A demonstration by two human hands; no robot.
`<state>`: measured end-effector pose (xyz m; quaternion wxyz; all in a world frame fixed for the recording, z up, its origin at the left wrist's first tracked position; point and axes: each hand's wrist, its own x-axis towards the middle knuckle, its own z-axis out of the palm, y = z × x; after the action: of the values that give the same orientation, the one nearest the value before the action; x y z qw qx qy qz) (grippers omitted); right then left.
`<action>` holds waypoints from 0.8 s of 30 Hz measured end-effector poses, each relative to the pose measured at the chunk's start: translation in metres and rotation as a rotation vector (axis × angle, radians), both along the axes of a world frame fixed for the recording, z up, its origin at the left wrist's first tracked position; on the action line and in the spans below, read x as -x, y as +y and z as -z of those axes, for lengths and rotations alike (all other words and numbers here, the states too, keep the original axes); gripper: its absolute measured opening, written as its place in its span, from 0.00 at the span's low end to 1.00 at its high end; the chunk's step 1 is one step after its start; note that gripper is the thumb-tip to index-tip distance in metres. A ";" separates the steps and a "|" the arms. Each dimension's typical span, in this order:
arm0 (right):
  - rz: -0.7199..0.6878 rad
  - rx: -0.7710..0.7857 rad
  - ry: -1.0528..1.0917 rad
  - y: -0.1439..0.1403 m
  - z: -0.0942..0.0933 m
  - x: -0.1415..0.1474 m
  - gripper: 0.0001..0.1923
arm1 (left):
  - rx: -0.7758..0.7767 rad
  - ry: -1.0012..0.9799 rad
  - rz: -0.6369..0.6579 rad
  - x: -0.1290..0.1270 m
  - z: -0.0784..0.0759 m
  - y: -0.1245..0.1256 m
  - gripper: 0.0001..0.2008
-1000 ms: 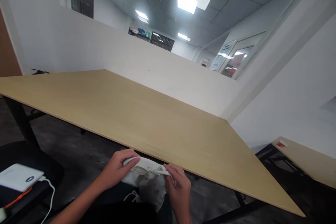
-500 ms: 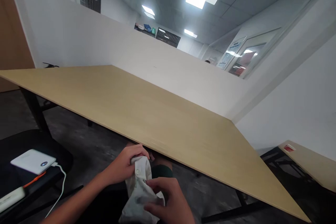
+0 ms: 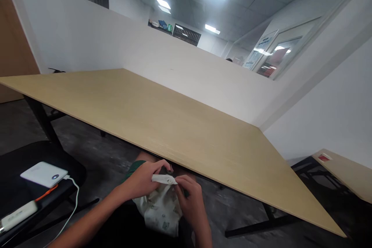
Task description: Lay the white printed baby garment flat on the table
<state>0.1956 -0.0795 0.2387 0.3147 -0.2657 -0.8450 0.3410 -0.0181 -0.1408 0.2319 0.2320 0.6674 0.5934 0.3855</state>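
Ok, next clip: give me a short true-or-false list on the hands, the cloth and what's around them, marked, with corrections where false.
1. The left hand and the right hand both grip the pale cloth. True.
2. The pale cloth lies spread on the wooden table. False: it is held in the hands, in front of the near edge.
3. A white device rests on the black chair. True.
4. The cable hanging from the white device is black. False: it is white.
5. Small printed marks show on the pale cloth. True.
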 end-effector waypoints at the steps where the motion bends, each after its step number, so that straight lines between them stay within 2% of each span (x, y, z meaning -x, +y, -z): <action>1: 0.004 -0.006 0.015 0.002 0.000 -0.002 0.09 | 0.002 0.013 0.054 0.001 -0.002 -0.001 0.15; 4: -0.002 -0.002 -0.006 0.004 0.000 -0.005 0.09 | -0.042 0.003 0.172 -0.002 -0.002 -0.003 0.11; 7: -0.022 0.027 -0.047 0.004 0.001 -0.006 0.11 | -0.112 -0.034 0.154 -0.007 0.006 0.000 0.10; 12: -0.075 0.027 -0.182 0.004 0.000 -0.011 0.13 | -0.080 -0.049 0.146 -0.010 0.017 0.003 0.10; 16: -0.112 0.045 -0.240 0.004 -0.003 -0.020 0.12 | -0.071 -0.038 0.303 -0.007 0.011 0.000 0.15; 20: -0.163 0.057 -0.207 0.004 -0.006 -0.025 0.12 | -0.014 -0.063 0.434 0.001 0.009 0.002 0.21; 22: -0.200 0.049 -0.185 0.003 -0.006 -0.025 0.12 | 0.006 -0.070 0.437 0.004 0.016 0.007 0.22; 24: -0.216 0.042 -0.177 0.005 -0.002 -0.023 0.12 | 0.022 -0.085 0.392 0.005 0.030 0.014 0.24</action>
<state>0.2189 -0.0748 0.2409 0.1948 -0.2089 -0.8858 0.3659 -0.0233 -0.1266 0.2018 0.3346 0.7509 0.4458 0.3542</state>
